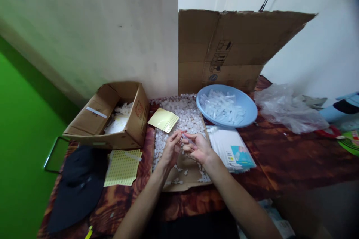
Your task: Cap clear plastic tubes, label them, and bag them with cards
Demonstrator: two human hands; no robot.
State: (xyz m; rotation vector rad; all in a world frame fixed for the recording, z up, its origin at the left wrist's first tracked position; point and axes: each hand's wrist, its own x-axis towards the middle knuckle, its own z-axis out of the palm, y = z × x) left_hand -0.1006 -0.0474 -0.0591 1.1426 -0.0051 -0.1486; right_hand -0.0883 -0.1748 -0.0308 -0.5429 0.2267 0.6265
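Pinching one small clear piece (186,137) together, hands (185,146) sit between blue bowl (249,108) and cardboard box (92,119).

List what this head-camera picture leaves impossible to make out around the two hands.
- Small clear piece between left hand and right hand: too small, fingers cover it.
- Contents of the open cardboard box: wall hides most.
- Print on the packets: too small.
- Far right items: cut by the edge.

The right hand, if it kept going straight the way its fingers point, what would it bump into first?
The right hand points leftward at the left hand, so it would probably meet those fingers first; both already pinch a small clear piece above the white bits.
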